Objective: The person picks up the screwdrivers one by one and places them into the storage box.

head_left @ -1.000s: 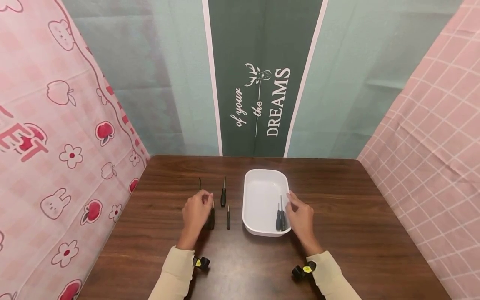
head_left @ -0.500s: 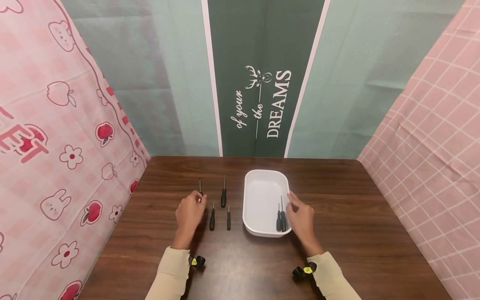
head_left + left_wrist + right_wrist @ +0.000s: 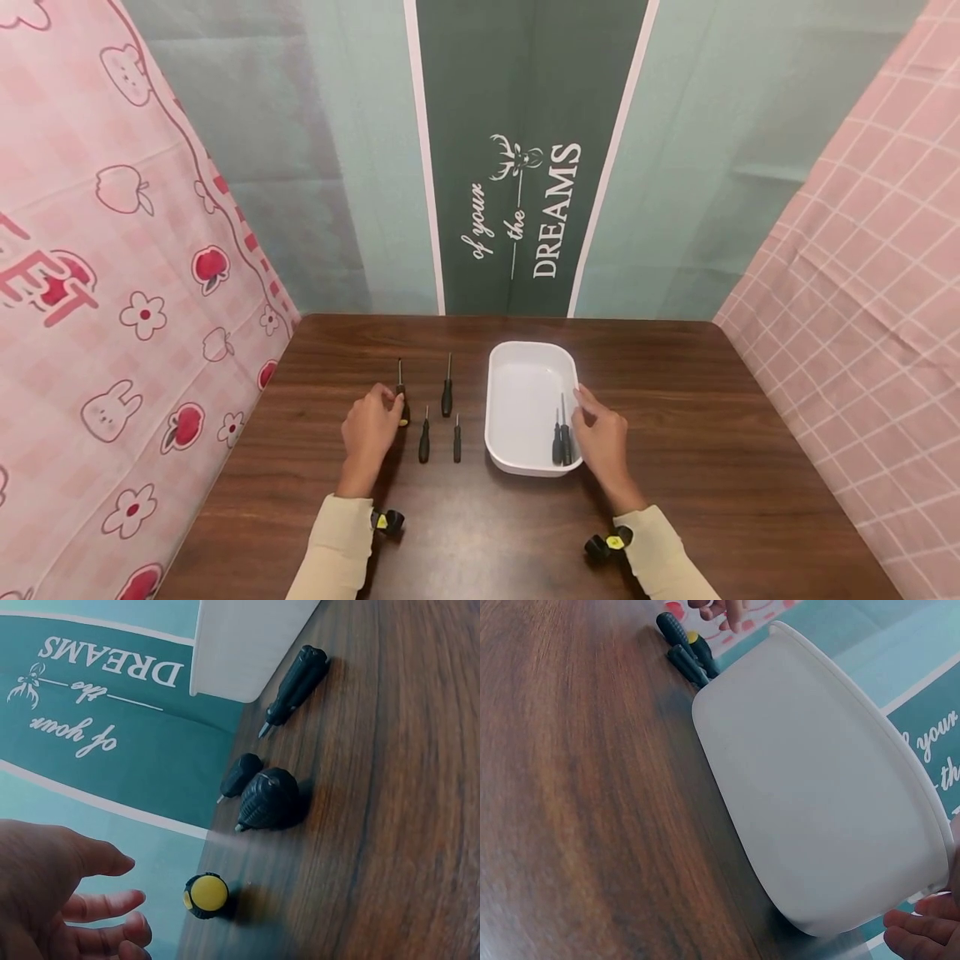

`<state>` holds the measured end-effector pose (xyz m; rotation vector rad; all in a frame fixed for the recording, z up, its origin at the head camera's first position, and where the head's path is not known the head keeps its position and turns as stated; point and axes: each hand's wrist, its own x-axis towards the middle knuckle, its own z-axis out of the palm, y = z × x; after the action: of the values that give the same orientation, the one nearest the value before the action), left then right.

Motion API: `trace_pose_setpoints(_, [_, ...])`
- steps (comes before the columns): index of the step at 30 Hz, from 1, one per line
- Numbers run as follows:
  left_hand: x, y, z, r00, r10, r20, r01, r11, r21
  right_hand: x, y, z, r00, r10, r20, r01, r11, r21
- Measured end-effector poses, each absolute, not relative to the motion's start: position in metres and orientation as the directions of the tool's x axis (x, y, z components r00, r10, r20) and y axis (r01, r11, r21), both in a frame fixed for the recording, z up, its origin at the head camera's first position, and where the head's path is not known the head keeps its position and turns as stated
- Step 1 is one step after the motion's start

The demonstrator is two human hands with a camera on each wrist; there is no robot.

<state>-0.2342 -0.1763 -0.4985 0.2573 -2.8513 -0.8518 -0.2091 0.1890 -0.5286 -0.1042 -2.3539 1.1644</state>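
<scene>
My left hand (image 3: 371, 423) is beside a black screwdriver with a yellow handle end (image 3: 207, 893), at the left of the row. In the left wrist view a gap shows between the loosely spread fingers and that handle. To its right lie three more black-handled screwdrivers: a long one (image 3: 447, 398) farther back, a short one (image 3: 424, 443) and a slim one (image 3: 457, 442) nearer. My right hand (image 3: 603, 432) holds the right rim of a white tray (image 3: 525, 468). Inside, along the right wall, lie two dark screwdrivers, a shorter one (image 3: 557, 447) and a longer one (image 3: 566, 448).
Everything stands on a brown wooden table (image 3: 480, 533). A green cloth with lettering (image 3: 525, 208) hangs behind its back edge. Pink patterned cloths flank the left side (image 3: 150, 333) and the right side (image 3: 847, 333). Both wrists wear small black cameras.
My left hand has moved left and slightly back toward me, uncovering the short screwdriver and then the handle of the yellow-ended one. My right hand and the tray stay in place.
</scene>
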Motion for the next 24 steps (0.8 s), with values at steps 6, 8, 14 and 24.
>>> trace_pose_setpoints(6, [-0.233, -0.180, -0.504, -0.975, -0.212, 0.062, -0.146, 0.829, 0.540, -0.205, 0.187, -0.529, -0.862, 0.281, 0.421, -0.165, 0.632, -0.758])
trace_pose_setpoints(8, [-0.233, -0.181, -0.505, -0.975, -0.215, 0.051, -0.155, 0.832, 0.533, -0.205, 0.187, -0.529, -0.862, 0.283, 0.421, -0.164, 0.631, -0.759])
trace_pose_setpoints(14, [-0.234, -0.185, -0.508, -0.979, -0.202, 0.024, -0.159, 0.832, 0.531, -0.204, 0.186, -0.530, -0.858, 0.290, 0.423, -0.160, 0.632, -0.759])
trace_pose_setpoints(24, [-0.236, -0.186, -0.514, -0.982, -0.187, 0.006, -0.155, 0.829, 0.538, -0.205, 0.185, -0.534, -0.842, 0.294, 0.452, -0.181, 0.635, -0.751])
